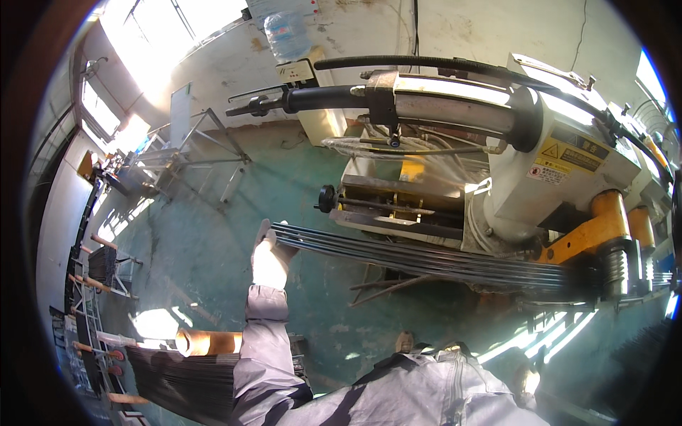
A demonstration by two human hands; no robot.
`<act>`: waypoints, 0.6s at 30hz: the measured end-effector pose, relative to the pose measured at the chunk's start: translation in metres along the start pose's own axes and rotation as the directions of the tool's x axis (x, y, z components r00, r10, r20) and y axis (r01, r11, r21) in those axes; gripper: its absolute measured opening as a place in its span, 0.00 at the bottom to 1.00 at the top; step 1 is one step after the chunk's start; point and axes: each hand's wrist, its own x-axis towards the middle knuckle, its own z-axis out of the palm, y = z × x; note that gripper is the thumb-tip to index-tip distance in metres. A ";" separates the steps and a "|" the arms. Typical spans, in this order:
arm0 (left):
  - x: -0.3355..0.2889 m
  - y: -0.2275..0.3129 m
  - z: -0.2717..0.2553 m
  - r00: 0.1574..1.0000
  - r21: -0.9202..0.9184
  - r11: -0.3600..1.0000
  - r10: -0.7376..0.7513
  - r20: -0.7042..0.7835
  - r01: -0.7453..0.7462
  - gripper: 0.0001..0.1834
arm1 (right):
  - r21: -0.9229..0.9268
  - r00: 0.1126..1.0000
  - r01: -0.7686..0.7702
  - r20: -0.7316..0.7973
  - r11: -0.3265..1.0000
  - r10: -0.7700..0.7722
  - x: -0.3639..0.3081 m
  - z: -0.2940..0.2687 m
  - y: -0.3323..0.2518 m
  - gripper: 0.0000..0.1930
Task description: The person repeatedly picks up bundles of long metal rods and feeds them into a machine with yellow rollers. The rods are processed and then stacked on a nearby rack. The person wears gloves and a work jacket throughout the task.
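My left hand (271, 261), in a pale glove, grips the near-left ends of a bundle of long dark metal rods (405, 257). The fingers wrap around the rods, with the thumb side up. From there the bundle runs right, roughly level, into a machine with a yellow arm (579, 241) and a coil spring (614, 270), where its far part is partly hidden. My left sleeve is grey and stretches up from the lower edge. My right hand does not show.
Above the rods stands a large machine with a long cylinder (455, 106) and a black knob (326, 199). At lower left, a rack with orange rollers (206, 343) bears a stack of dark rods (177, 376). A metal frame (185, 153) stands farther back on the green floor.
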 end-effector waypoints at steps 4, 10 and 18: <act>0.011 0.000 0.008 0.998 0.064 0.997 -0.034 0.059 0.030 0.24 | -0.306 0.941 0.336 0.086 0.891 -0.326 -0.015 0.008 -0.007 0.18; 0.001 -0.009 0.017 1.000 0.312 0.950 -0.016 0.017 0.010 0.29 | -0.522 0.974 0.215 0.050 0.825 -0.222 -0.016 -0.002 -0.012 0.20; -0.006 -0.012 0.029 0.999 0.428 0.903 0.041 -0.037 -0.021 0.34 | -0.406 0.995 -0.006 0.085 0.914 0.044 0.073 -0.024 -0.016 0.22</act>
